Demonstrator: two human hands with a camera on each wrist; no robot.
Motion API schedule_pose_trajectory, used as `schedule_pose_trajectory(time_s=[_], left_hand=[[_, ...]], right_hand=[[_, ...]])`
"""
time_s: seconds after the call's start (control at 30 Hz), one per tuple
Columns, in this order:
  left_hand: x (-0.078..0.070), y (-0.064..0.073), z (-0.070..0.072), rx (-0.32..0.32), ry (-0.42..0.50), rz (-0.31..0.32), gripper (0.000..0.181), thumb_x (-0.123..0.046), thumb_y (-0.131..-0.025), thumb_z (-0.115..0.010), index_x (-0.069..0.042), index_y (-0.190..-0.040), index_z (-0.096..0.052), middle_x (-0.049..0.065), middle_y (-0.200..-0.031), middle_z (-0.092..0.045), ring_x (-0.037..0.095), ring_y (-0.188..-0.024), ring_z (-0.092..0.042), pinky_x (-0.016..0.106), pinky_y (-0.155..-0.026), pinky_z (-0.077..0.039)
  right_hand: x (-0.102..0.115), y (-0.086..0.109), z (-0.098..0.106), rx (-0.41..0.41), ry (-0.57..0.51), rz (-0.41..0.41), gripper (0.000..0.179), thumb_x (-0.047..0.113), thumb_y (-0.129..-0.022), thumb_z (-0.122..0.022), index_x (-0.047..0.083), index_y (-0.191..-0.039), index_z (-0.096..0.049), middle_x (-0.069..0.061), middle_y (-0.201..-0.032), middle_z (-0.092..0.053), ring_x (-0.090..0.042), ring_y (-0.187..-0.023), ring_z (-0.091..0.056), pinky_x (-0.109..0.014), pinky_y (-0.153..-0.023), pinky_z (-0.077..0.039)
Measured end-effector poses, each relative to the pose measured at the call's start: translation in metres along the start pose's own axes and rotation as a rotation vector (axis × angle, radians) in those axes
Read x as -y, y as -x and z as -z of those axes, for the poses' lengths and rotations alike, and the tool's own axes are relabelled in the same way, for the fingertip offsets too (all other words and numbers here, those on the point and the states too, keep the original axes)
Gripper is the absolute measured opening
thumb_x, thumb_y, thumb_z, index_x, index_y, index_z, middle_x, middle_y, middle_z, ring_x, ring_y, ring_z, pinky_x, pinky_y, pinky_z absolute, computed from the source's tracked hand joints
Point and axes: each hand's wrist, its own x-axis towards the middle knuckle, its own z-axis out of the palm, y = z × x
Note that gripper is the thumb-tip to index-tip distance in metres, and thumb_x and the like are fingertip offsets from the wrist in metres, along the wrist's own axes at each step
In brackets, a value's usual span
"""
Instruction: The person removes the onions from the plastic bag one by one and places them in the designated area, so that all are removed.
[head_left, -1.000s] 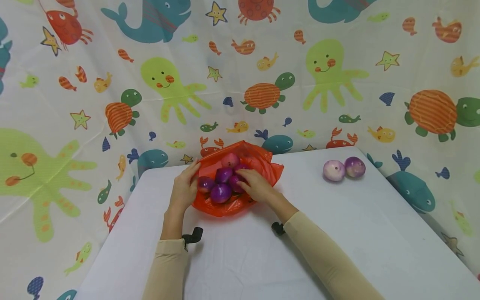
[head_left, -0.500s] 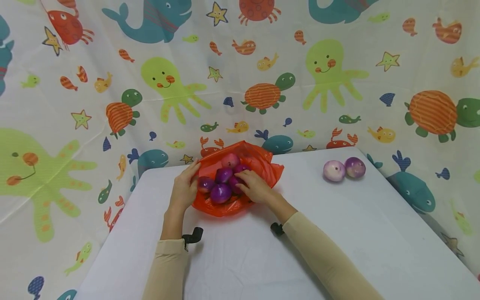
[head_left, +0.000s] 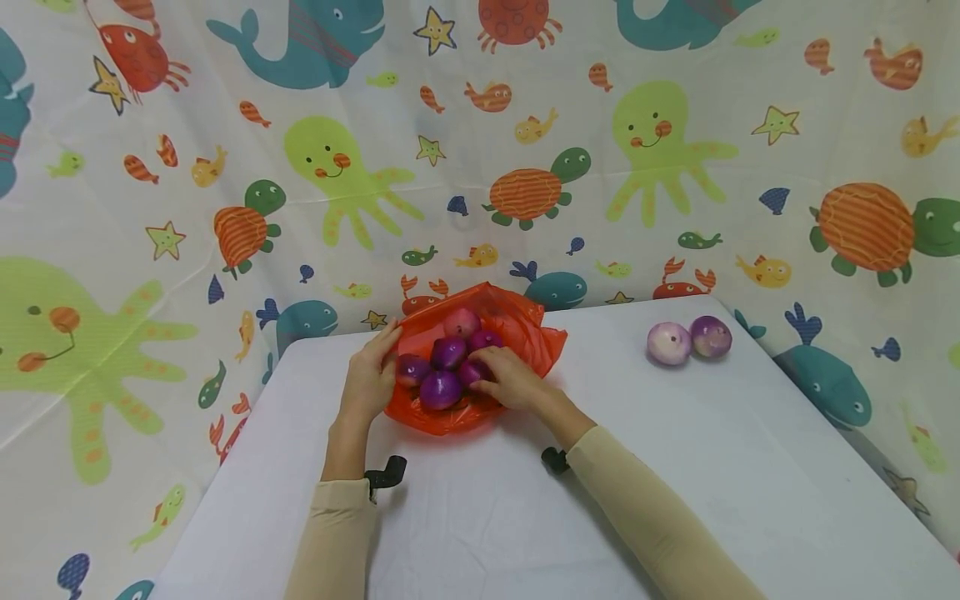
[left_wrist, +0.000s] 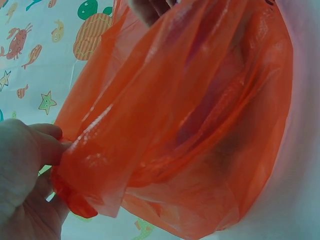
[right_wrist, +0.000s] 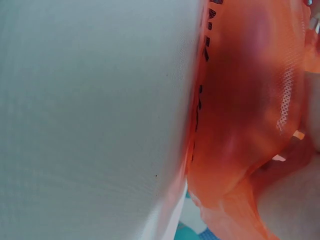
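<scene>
A red plastic bag (head_left: 517,325) lies with its mouth spread at the far side of the table, holding several purple onions (head_left: 441,391). My left hand (head_left: 370,373) is at the bag's left side; in the left wrist view, its thumb and fingers (left_wrist: 47,142) pinch the gathered edge. Reaching in from the right, my right hand (head_left: 517,382) curls its fingers over the rightmost onion (head_left: 471,372), partly covering it. In the right wrist view, the bag's thin wall (right_wrist: 245,100) hides most of that hand.
Two more onions, one pale (head_left: 668,343) and one purple (head_left: 711,337), sit side by side at the table's far right. A white cloth covers the table (head_left: 465,525). Behind it hangs a curtain (head_left: 465,108) printed with sea animals.
My right hand's fingers have drawn slightly toward me over the onion, so more of the onion behind them shows. My left hand and the bag stay in place.
</scene>
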Motion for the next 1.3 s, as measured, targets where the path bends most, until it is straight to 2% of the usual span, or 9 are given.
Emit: schedule_pose_trajectory(time_s=[0.2,0.4,0.53,0.7,0.83,0.97,1.3], left_hand=[[0.001,0.0,0.0,-0.008,-0.011,-0.009,0.052,0.004,-0.103,-0.056,-0.009,-0.153,-0.052,0.005,-0.162,-0.047,0.031,-0.15,-0.046,0.05,-0.118,-0.043],[0.003,0.0,-0.001,-0.007,-0.009,-0.013,0.053,0.005,-0.102,-0.056,-0.01,-0.153,-0.052,0.005,-0.163,-0.046,0.031,-0.15,-0.046,0.05,-0.118,-0.043],[0.003,0.001,-0.002,-0.007,-0.007,-0.015,0.053,0.004,-0.103,-0.056,-0.01,-0.153,-0.052,0.004,-0.163,-0.046,0.031,-0.15,-0.046,0.05,-0.118,-0.044],[0.002,0.001,-0.001,0.0,-0.003,0.0,0.054,0.003,-0.103,-0.056,-0.012,-0.154,-0.051,0.003,-0.164,-0.045,0.03,-0.151,-0.044,0.05,-0.118,-0.043],[0.001,0.001,-0.001,0.002,-0.007,0.003,0.054,0.003,-0.103,-0.056,-0.012,-0.154,-0.05,0.003,-0.164,-0.045,0.031,-0.152,-0.043,0.05,-0.118,-0.043],[0.0,0.001,0.0,-0.001,-0.007,0.0,0.054,0.004,-0.103,-0.056,-0.011,-0.154,-0.051,0.004,-0.164,-0.045,0.031,-0.151,-0.044,0.05,-0.118,-0.044],[0.0,0.0,0.0,-0.012,-0.008,-0.005,0.054,0.005,-0.102,-0.058,-0.01,-0.153,-0.052,0.004,-0.163,-0.047,0.032,-0.15,-0.045,0.051,-0.117,-0.044]], right_hand=[[0.002,0.001,-0.001,0.028,-0.006,-0.01,0.057,0.03,-0.098,-0.073,0.012,-0.148,-0.056,-0.012,-0.143,-0.054,-0.03,-0.134,-0.05,-0.048,-0.116,-0.047],[0.001,0.001,-0.003,0.076,-0.038,-0.022,0.057,0.031,-0.097,-0.074,0.017,-0.148,-0.051,-0.006,-0.146,-0.058,-0.027,-0.139,-0.052,-0.049,-0.118,-0.046],[0.0,0.002,-0.003,0.087,-0.042,-0.022,0.06,0.032,-0.097,-0.075,0.018,-0.149,-0.05,-0.006,-0.145,-0.058,-0.028,-0.139,-0.052,-0.051,-0.118,-0.045],[0.0,0.003,-0.003,0.085,-0.037,-0.025,0.064,0.033,-0.095,-0.077,0.019,-0.151,-0.05,-0.009,-0.147,-0.051,-0.029,-0.139,-0.049,-0.052,-0.117,-0.047],[-0.001,0.005,-0.002,0.058,-0.046,-0.018,0.064,0.032,-0.094,-0.078,0.02,-0.151,-0.052,-0.009,-0.145,-0.049,-0.028,-0.138,-0.046,-0.051,-0.116,-0.047],[0.0,0.006,0.0,-0.002,-0.059,-0.004,0.063,0.031,-0.092,-0.08,0.019,-0.148,-0.055,-0.008,-0.141,-0.051,-0.026,-0.135,-0.047,-0.048,-0.114,-0.049],[0.003,0.017,0.009,-0.12,-0.074,0.018,0.062,0.03,-0.091,-0.081,0.017,-0.147,-0.056,-0.007,-0.15,-0.054,-0.03,-0.143,-0.042,-0.055,-0.114,-0.048]])
